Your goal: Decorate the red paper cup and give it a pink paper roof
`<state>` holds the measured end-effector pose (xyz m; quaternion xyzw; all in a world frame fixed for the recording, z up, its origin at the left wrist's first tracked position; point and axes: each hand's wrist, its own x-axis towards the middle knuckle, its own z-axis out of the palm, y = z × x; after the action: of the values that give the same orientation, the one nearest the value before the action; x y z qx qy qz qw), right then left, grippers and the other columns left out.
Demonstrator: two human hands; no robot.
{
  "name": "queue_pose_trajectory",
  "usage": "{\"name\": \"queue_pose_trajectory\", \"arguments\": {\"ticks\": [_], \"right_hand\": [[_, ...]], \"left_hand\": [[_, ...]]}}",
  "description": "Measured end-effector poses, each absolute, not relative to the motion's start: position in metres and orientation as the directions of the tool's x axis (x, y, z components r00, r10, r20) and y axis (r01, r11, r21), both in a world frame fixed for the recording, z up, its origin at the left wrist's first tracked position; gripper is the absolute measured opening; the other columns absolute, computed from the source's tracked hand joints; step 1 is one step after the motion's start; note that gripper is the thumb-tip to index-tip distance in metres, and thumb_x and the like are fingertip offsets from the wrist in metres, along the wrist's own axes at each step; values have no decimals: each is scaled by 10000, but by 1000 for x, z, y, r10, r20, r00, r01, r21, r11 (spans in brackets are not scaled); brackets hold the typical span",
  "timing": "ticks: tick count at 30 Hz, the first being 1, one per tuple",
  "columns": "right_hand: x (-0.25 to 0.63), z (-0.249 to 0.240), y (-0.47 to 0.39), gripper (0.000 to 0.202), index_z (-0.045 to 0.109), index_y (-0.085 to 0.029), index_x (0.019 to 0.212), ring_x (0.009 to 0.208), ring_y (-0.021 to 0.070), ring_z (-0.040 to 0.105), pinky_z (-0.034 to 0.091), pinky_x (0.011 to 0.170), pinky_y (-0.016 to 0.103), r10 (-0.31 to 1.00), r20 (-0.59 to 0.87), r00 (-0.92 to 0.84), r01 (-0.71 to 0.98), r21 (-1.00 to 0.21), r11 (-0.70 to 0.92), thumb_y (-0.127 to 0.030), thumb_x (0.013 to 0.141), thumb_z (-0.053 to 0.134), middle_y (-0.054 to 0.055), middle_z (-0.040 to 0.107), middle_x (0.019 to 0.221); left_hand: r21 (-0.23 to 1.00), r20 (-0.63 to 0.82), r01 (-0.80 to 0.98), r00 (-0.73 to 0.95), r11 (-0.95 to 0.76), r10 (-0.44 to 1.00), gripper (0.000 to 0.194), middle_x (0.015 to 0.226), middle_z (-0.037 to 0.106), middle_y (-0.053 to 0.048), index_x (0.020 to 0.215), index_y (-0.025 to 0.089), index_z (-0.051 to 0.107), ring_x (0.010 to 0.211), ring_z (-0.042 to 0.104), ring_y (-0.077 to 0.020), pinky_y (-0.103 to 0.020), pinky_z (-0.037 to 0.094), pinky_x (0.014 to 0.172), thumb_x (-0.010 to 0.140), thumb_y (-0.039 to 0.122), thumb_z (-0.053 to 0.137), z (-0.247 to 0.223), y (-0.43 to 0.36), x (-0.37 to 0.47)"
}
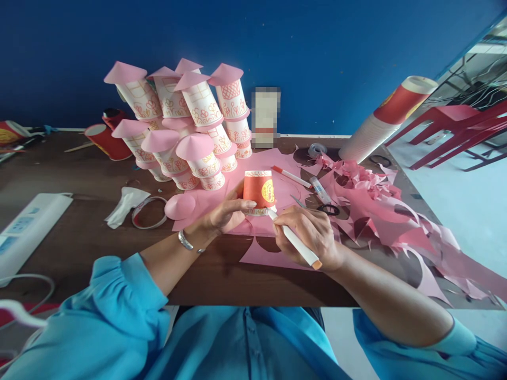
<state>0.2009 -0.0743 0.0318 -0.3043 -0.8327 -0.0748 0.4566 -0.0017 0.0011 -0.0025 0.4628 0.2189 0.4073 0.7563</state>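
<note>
Over pink paper (277,159), the left hand (226,214) pinches a red-and-white cup (255,189), its axis near vertical, while the right hand (312,227), just beside, grips a white marker (300,245) slanting to its lower edge.

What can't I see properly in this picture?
- Held cup: far side faces away, head view.
- Left hand: some fingertips hidden behind the held cup, head view.
- Pale panel: blurred into blocks, unreadable, head view.
- White strip: cut off by the head view's left edge.
- Clear tube: print too small, head view.
</note>
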Motion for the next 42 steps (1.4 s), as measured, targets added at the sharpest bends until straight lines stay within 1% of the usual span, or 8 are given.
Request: {"name": "queue_pose_trajectory", "arguments": {"ticks": [3,6,16,22,30,36,38,42], "right_hand": [[200,32,-74,156,550,-223,1007,597,141,681,515,528,250,439,805,-400,573,-155,805,-85,945,589,-21,671,721],[200,32,-74,160,548,-222,999,593,144,677,517,531,253,437,806,-398,575,-153,804,-79,941,589,-19,672,720],[203,32,-73,167,564,-219,1024,606,149,691,537,547,252,432,812,-392,583,-145,800,-83,933,595,-12,692,740],[203,36,-72,191,589,-195,1064,625,150,704,576,580,248,344,877,-337,550,-113,827,-69,927,628,1,696,751],[206,35,-71,245,602,-200,1181,760,199,757,603,626,292,412,851,-326,596,-153,788,-94,962,634,48,769,893],[205,33,-71,236,606,-195,1180,806,197,762,604,673,280,433,839,-330,589,-175,789,-84,974,636,59,764,918],[205,31,-71,235,609,-197,1177,816,197,767,603,679,279,436,835,-335,585,-178,791,-81,975,639,60,766,921],[206,27,-71,239,623,-176,1170,823,206,784,596,665,285,436,827,-355,569,-179,802,-75,957,664,79,776,959]], "left_hand": [[883,68,-410,596,230,800,285,1095,761,-83,989,249,729,1199,708,-398,-448,629,841,753,321,872,-2,1,-1],[889,80,-404,600,215,796,269,1085,772,-78,1009,265,732,1180,722,-388,-457,634,838,780,325,862,-4,2,-2],[887,119,-418,621,199,774,213,1025,761,-64,904,272,712,1186,721,-365,-489,645,904,767,344,858,-13,6,-4],[883,192,-458,557,105,808,251,1170,733,-66,849,262,669,1354,631,-393,-537,624,990,736,382,858,-14,5,0],[847,33,-441,600,296,799,192,956,813,-58,892,294,760,1210,733,-386,-541,611,964,731,367,835,-1,3,1],[828,70,-500,539,252,840,206,755,785,-16,716,274,717,1017,782,-378,-533,617,882,701,388,889,0,2,3],[827,58,-499,535,259,843,230,771,789,-17,719,271,716,990,782,-373,-526,619,862,695,405,901,1,2,2],[817,10,-483,558,315,830,270,951,816,-51,926,287,770,1123,753,-389,-518,614,896,746,453,884,0,1,1]]}}
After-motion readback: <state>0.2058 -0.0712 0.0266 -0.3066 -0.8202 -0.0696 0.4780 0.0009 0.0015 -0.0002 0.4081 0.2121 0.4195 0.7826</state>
